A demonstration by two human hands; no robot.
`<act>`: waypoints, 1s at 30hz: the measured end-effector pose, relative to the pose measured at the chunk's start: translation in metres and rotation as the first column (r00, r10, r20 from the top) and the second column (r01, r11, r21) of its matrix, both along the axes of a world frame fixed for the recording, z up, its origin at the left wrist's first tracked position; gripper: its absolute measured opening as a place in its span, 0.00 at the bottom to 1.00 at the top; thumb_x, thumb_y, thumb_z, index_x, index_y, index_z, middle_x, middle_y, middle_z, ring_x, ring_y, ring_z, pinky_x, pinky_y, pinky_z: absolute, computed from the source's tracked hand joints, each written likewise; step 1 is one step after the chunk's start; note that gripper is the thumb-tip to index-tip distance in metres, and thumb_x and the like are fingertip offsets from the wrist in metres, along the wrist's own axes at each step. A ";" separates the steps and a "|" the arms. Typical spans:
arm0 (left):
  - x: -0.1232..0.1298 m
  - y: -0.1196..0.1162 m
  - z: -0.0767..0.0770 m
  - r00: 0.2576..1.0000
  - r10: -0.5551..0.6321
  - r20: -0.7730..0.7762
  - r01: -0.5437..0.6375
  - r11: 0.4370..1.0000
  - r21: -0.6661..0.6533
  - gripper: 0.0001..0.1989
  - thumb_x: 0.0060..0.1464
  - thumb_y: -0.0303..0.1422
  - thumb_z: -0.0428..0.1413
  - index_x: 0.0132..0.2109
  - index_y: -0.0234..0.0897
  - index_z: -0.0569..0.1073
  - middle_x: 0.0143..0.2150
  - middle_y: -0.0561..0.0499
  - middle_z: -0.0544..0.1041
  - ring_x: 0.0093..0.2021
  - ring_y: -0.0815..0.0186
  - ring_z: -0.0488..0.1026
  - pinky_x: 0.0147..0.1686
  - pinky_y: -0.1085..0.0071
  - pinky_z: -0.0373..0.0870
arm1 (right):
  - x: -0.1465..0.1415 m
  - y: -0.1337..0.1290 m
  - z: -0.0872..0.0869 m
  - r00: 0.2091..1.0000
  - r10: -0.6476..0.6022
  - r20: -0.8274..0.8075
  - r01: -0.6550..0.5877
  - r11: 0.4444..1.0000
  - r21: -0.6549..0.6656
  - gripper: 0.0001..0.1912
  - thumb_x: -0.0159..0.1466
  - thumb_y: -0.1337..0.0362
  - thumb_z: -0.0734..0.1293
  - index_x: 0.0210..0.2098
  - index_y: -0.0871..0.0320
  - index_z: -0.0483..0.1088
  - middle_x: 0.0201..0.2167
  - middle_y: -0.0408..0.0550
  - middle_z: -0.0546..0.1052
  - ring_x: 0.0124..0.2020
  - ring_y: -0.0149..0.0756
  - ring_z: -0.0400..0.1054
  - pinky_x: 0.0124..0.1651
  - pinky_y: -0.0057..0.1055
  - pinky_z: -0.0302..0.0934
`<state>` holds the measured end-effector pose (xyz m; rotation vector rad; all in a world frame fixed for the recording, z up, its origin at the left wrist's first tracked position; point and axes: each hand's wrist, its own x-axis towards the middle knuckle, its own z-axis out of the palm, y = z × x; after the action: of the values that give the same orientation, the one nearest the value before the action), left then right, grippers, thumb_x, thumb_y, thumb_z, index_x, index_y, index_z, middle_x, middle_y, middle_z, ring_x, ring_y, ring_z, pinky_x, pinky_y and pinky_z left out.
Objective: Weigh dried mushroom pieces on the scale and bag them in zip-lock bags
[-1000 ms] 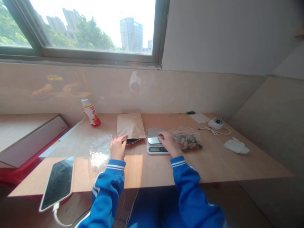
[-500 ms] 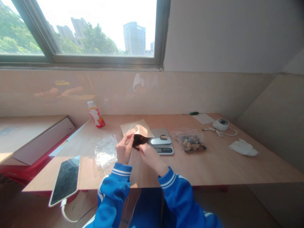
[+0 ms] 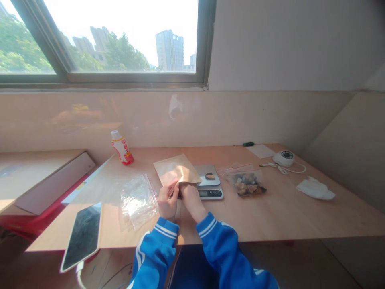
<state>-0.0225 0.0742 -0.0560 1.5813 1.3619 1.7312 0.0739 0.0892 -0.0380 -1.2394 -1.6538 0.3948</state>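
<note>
A brown paper bag (image 3: 176,168) lies slanted on the table with its mouth toward me. My left hand (image 3: 167,201) pinches the near edge of its opening. My right hand (image 3: 192,200) reaches into the mouth, its fingers hidden inside, so I cannot see whether they grip anything. Just right of the bag, and partly covered by it, is a kitchen scale (image 3: 216,180) with a small brown slice (image 3: 209,176) on its plate. The digits on its display are too blurred to read.
Clear zip bags (image 3: 138,200) lie on the left, near a phone (image 3: 84,235) overhanging the table edge with its cable. A red-white bottle (image 3: 122,148) stands behind. To the right are a zip bag of dried pieces (image 3: 248,184), a white camera (image 3: 284,159) and a crumpled tissue (image 3: 315,188).
The paper bag has tipped down flatter, so its dark inside no longer shows. My right hand has gone deeper into the opening; my left has shifted right and nearer to me.
</note>
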 end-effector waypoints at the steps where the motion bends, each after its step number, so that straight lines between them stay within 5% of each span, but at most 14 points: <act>1: -0.001 0.001 -0.001 1.000 0.015 0.001 -0.015 1.000 0.005 0.14 0.55 0.41 0.54 0.46 0.40 0.76 0.45 0.47 0.78 0.46 0.62 0.76 0.48 0.66 0.73 | 0.001 -0.006 -0.002 1.000 0.003 0.003 -0.003 1.000 -0.009 0.09 0.62 0.69 0.63 0.32 0.56 0.76 0.24 0.49 0.78 0.33 0.45 0.73 0.39 0.34 0.66; 8: -0.006 0.004 0.010 0.998 0.059 0.026 -0.058 0.998 -0.003 0.13 0.55 0.41 0.55 0.43 0.38 0.76 0.42 0.47 0.79 0.44 0.61 0.76 0.47 0.65 0.72 | 0.007 -0.037 0.002 0.933 -0.043 0.356 0.036 0.999 0.026 0.14 0.65 0.72 0.59 0.39 0.55 0.75 0.37 0.53 0.77 0.41 0.46 0.71 0.44 0.40 0.67; 14: -0.008 0.014 0.023 0.996 0.061 0.064 -0.060 0.998 -0.009 0.13 0.54 0.41 0.56 0.41 0.38 0.77 0.41 0.48 0.80 0.42 0.62 0.77 0.46 0.66 0.73 | 0.054 -0.061 0.010 0.993 -0.062 0.105 0.051 0.993 0.106 0.12 0.67 0.65 0.60 0.42 0.51 0.74 0.48 0.50 0.75 0.51 0.40 0.69 0.54 0.40 0.64; 18: -0.009 0.022 0.015 0.989 0.127 0.069 -0.131 0.990 0.045 0.12 0.54 0.39 0.57 0.41 0.37 0.77 0.40 0.48 0.80 0.41 0.63 0.77 0.44 0.68 0.73 | 0.084 -0.047 0.007 0.988 -0.140 0.066 0.137 0.989 0.052 0.10 0.65 0.66 0.61 0.41 0.53 0.74 0.46 0.51 0.75 0.51 0.42 0.68 0.55 0.42 0.63; 23: -0.010 0.028 -0.002 0.984 0.176 -0.031 -0.167 0.968 0.187 0.10 0.53 0.36 0.58 0.40 0.38 0.78 0.38 0.49 0.80 0.40 0.64 0.77 0.43 0.68 0.74 | 0.100 -0.013 -0.009 0.967 -0.127 0.222 0.130 0.991 0.002 0.13 0.63 0.73 0.59 0.37 0.56 0.74 0.42 0.52 0.74 0.47 0.42 0.69 0.51 0.42 0.64; 30: -0.012 0.028 -0.004 0.970 0.237 -0.062 -0.214 0.943 0.254 0.08 0.54 0.34 0.58 0.41 0.38 0.78 0.38 0.49 0.81 0.39 0.65 0.77 0.42 0.69 0.74 | 0.106 -0.003 -0.018 0.900 -0.238 0.364 0.223 0.971 0.082 0.14 0.63 0.73 0.58 0.38 0.57 0.74 0.44 0.56 0.73 0.48 0.45 0.67 0.51 0.44 0.64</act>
<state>-0.0345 0.1020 -0.0597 1.7096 1.4688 2.0548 0.1802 0.0859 -0.0557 -1.5317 -1.7891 -0.0241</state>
